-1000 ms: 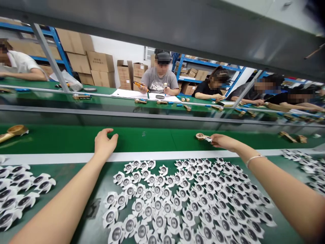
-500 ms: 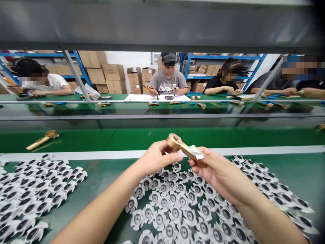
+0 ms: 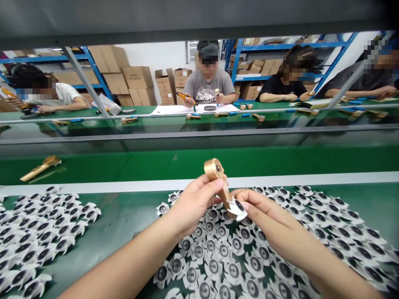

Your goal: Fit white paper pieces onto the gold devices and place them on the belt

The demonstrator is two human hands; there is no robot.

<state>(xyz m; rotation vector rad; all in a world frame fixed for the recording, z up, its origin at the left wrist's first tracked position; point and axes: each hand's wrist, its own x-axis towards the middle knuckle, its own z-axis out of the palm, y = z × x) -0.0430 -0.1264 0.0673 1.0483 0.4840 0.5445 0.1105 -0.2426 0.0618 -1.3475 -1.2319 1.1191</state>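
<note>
My left hand (image 3: 195,203) is closed around the shaft of a gold handheld-fan body (image 3: 212,169), its round ring end tilted up and away from me. A small motor-like part shows inside the ring. Between the fingers of my right hand (image 3: 269,214) is a white fan blade wheel (image 3: 236,209) with a dark hub, close against the lower end of the gold body. Whether the two touch there, I cannot tell. Beneath both hands, many similar white blade wheels (image 3: 213,265) lie spread over the green table.
More blade wheels lie in groups at left (image 3: 40,236) and right (image 3: 346,232). Beyond a white edge strip (image 3: 93,189) runs a green belt (image 3: 149,164) carrying another gold fan body (image 3: 40,168). Several co-workers sit across the line. A grey overhead beam (image 3: 187,20) spans the top.
The gold body has turned more upright, with my left hand now on its shaft. My right hand has shifted to its lower end, where the white blade wheel shows more fully. The view has tipped downward.
</note>
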